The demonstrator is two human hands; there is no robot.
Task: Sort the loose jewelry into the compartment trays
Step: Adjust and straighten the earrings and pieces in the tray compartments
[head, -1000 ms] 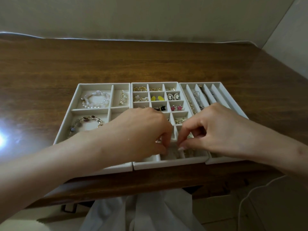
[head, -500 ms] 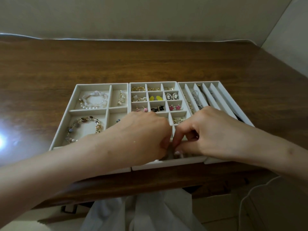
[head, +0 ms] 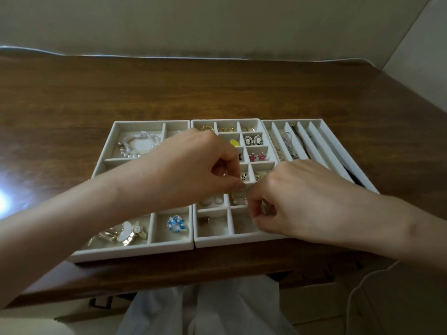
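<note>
Over the middle tray (head: 229, 241), left hand (head: 193, 170) and right hand (head: 297, 201) curl close together, the right at four o'clock. I cannot tell what they pinch.

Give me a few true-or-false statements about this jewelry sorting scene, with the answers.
1. The pink star earrings lie in the left tray. False: they lie in the middle tray.
2. The blue flower piece sits in a near compartment of the left tray. True.
3. The right tray is divided into long narrow slots. True.
4. Both hands lie flat and open. False: the left hand and the right hand have curled fingers, above the middle tray.
</note>
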